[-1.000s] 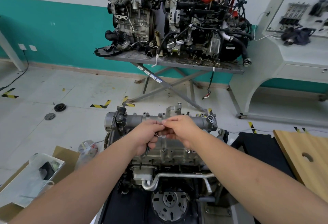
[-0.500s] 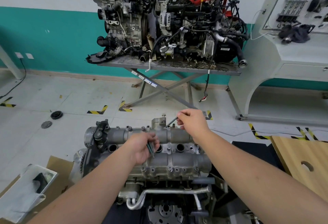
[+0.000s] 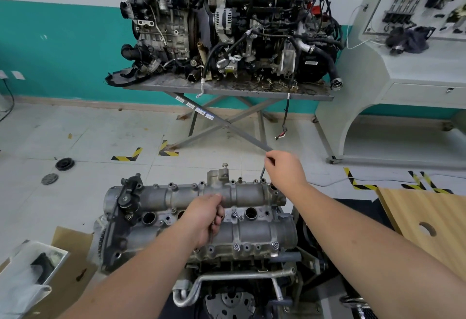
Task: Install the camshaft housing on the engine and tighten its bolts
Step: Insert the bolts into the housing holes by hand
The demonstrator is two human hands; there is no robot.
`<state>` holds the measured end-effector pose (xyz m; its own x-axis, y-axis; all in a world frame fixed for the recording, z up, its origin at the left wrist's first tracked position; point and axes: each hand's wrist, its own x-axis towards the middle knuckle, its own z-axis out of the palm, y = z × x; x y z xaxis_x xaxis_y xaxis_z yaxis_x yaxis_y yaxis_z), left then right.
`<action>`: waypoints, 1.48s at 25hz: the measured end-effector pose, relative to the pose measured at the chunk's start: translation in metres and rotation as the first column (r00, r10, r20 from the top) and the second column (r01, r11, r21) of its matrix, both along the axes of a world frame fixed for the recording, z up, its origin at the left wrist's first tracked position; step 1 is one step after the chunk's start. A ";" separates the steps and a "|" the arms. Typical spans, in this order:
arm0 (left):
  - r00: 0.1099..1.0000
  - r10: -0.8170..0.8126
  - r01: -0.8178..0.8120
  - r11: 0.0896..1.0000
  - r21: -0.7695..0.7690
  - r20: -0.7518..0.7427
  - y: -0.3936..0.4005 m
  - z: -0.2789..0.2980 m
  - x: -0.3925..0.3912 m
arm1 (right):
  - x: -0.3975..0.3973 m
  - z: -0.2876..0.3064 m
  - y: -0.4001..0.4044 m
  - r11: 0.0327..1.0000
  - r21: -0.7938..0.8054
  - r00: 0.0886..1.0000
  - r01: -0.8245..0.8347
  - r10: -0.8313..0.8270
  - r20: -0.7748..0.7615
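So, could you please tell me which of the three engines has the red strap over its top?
The dark engine wrapped in black hoses, standing rightmost on the grey metal stand; the silver engine beside it and the near one have none.

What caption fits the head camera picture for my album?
Right hand lowers a bolt into the camshaft housing while left hand holds spares.

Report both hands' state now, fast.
Left hand: gripping spare bolts over the camshaft housing.
Right hand: pinching one bolt above the housing's far edge.
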<state>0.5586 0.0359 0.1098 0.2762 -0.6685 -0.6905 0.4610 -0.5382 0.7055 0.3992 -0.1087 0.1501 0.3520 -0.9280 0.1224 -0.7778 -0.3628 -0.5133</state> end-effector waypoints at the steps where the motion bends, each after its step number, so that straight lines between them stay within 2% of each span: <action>1: 1.000 0.011 -0.011 1.000 -0.021 -0.010 -0.001 -0.001 0.000 | -0.001 -0.002 0.001 1.000 -0.008 0.999 -0.022 0.022 -0.037; 6: 0.997 0.024 -0.027 0.999 -0.043 -0.072 -0.002 -0.005 0.008 | -0.008 -0.001 -0.001 0.992 -0.093 0.989 -0.081 0.069 -0.127; 13: 0.978 0.065 -0.075 0.996 -0.044 -0.199 0.004 -0.013 0.016 | -0.012 -0.007 -0.004 0.986 -0.115 0.992 -0.120 0.115 -0.053; 17: 0.956 0.080 -0.111 0.989 -0.096 -0.283 0.006 -0.011 0.018 | -0.012 -0.008 -0.006 0.976 -0.151 0.981 -0.159 0.138 -0.136; 22: 0.942 0.089 -0.137 0.982 -0.130 -0.324 0.006 -0.010 0.019 | -0.013 -0.007 -0.005 0.970 -0.163 0.978 -0.178 0.156 -0.137; 27: 0.952 0.074 -0.122 0.982 -0.144 -0.298 0.007 -0.014 0.019 | -0.002 -0.004 0.002 0.969 -0.158 0.982 -0.190 0.187 -0.032; 31: 0.954 0.099 -0.146 0.978 -0.148 -0.283 0.008 -0.017 0.019 | 0.015 0.000 0.011 0.981 -0.049 0.979 -0.186 0.190 0.080; 37: 0.952 0.106 -0.156 0.975 -0.158 -0.287 0.010 -0.017 0.019 | 0.029 -0.001 0.016 0.985 -0.001 0.974 -0.173 0.172 0.146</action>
<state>0.5773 0.0461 0.0924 0.1860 -0.7571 -0.6263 0.7084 -0.3384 0.6194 0.4279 -0.0929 0.1494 0.4863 -0.8564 0.1732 -0.6212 -0.4783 -0.6208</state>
